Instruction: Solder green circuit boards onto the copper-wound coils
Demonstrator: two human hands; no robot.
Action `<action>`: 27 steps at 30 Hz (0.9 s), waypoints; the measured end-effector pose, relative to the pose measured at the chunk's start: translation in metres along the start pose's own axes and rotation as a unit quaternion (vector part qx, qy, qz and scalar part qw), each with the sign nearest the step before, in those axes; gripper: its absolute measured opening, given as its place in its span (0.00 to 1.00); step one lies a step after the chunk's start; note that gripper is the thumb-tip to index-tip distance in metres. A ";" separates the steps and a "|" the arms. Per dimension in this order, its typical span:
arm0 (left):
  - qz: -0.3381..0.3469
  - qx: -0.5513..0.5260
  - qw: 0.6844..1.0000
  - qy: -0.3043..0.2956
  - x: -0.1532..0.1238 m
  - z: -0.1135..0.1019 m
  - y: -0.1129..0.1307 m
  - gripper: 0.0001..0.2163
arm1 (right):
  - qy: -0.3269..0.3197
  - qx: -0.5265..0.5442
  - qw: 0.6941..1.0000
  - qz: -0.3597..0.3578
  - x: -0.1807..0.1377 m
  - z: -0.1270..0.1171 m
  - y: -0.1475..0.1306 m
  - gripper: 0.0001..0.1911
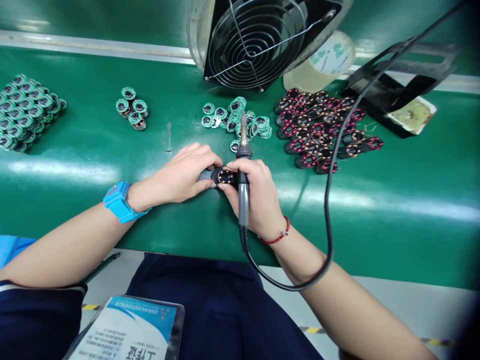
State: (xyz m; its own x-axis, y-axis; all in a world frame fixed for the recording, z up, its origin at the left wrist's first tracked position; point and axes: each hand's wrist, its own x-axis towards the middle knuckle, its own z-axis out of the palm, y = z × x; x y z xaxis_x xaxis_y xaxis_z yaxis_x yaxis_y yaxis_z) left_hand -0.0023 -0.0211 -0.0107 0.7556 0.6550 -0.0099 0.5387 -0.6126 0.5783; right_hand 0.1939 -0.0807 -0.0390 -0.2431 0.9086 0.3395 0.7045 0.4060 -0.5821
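I observe the left hand (193, 172) gripping a dark cylindrical part (225, 176). The right hand (260, 195) clasps a soldering iron (243, 192).

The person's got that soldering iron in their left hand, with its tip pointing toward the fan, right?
Not quite: the head view shows the soldering iron in the right hand, not the left hand. Its tip does point toward the fan.
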 end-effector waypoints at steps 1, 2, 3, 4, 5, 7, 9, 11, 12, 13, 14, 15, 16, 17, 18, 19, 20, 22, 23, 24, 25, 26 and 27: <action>-0.001 0.000 1.000 -0.003 0.000 -0.001 0.000 0.10 | -0.002 -0.005 1.000 -0.004 0.000 0.000 0.000 0.12; -0.002 -0.004 1.000 -0.007 0.000 -0.003 0.001 0.10 | -0.003 -0.005 1.000 -0.010 0.001 -0.001 0.001 0.12; -0.006 -0.016 1.000 -0.010 0.001 -0.006 0.000 0.11 | -0.006 0.000 1.000 -0.016 0.001 -0.002 0.002 0.13; -0.014 -0.035 0.999 -0.010 0.002 -0.010 -0.001 0.11 | -0.011 0.011 1.000 -0.022 0.001 -0.004 0.003 0.15; -0.028 -0.055 0.998 0.000 0.003 -0.014 -0.004 0.12 | -0.016 0.026 0.999 -0.025 0.001 -0.006 0.004 0.18; -0.073 -0.092 0.992 0.054 0.008 -0.022 -0.011 0.12 | -0.021 0.057 0.998 -0.019 -0.001 -0.010 0.005 0.23; -0.138 -0.097 0.976 0.136 0.015 -0.028 -0.020 0.10 | -0.007 0.084 0.996 -0.006 -0.002 -0.013 0.007 0.28; -0.188 -0.079 0.960 0.193 0.024 -0.031 -0.028 0.09 | 0.029 0.104 0.994 0.000 -0.003 -0.015 0.007 0.30; -0.199 -0.063 0.956 0.204 0.030 -0.030 -0.031 0.10 | 0.046 0.111 0.993 0.001 -0.004 -0.015 0.008 0.30; -0.205 -0.041 0.956 0.207 0.035 -0.029 -0.033 0.11 | 0.062 0.114 0.992 0.001 -0.004 -0.016 0.008 0.30; -0.208 -0.017 0.957 0.202 0.040 -0.028 -0.034 0.12 | 0.074 0.116 0.991 0.001 -0.004 -0.016 0.007 0.30; -0.208 0.007 0.959 0.193 0.045 -0.026 -0.035 0.12 | 0.084 0.115 0.990 0.001 -0.004 -0.017 0.007 0.30; -0.209 0.028 0.960 0.184 0.049 -0.024 -0.035 0.11 | 0.090 0.114 0.989 0.000 -0.004 -0.018 0.007 0.30; -0.209 0.042 0.961 0.179 0.052 -0.023 -0.034 0.09 | 0.095 0.114 0.989 -0.004 -0.004 -0.019 0.006 0.30; -0.207 0.045 0.960 0.181 0.054 -0.022 -0.034 0.07 | 0.100 0.114 0.988 -0.009 -0.004 -0.019 0.006 0.29; -0.205 0.033 0.960 0.186 0.054 -0.022 -0.032 0.06 | 0.106 0.115 0.988 -0.014 -0.003 -0.020 0.005 0.29; -0.205 -0.001 0.959 0.193 0.054 -0.022 -0.029 0.06 | 0.111 0.115 0.987 -0.017 -0.003 -0.021 0.004 0.28; -0.220 -0.130 0.946 0.200 0.051 -0.024 -0.020 0.06 | 0.118 0.119 0.986 -0.021 -0.002 -0.021 0.002 0.26; -0.231 -0.216 0.928 0.195 0.048 -0.025 -0.012 0.06 | 0.122 0.123 0.985 -0.023 -0.002 -0.020 0.001 0.24; -0.244 -0.303 0.903 0.182 0.045 -0.026 -0.004 0.06 | 0.126 0.128 0.983 -0.027 -0.001 -0.019 -0.001 0.24; -0.248 -0.376 0.878 0.164 0.041 -0.026 0.006 0.05 | 0.132 0.134 0.982 -0.034 -0.001 -0.018 -0.003 0.24; -0.244 -0.429 0.858 0.141 0.037 -0.027 0.016 0.05 | 0.140 0.137 0.980 -0.045 -0.001 -0.017 -0.005 0.26; -0.238 -0.467 0.844 0.115 0.033 -0.026 0.025 0.05 | 0.148 0.140 0.977 -0.057 0.000 -0.016 -0.008 0.28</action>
State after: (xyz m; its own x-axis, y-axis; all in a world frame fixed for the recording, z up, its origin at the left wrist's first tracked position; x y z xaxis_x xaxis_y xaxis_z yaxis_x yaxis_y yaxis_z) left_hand 0.0262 -0.0033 0.0249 0.3857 0.8633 -0.3254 0.1509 0.2889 0.9454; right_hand 0.1994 -0.0857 -0.0230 -0.0765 0.8042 0.5894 0.4643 0.5519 -0.6927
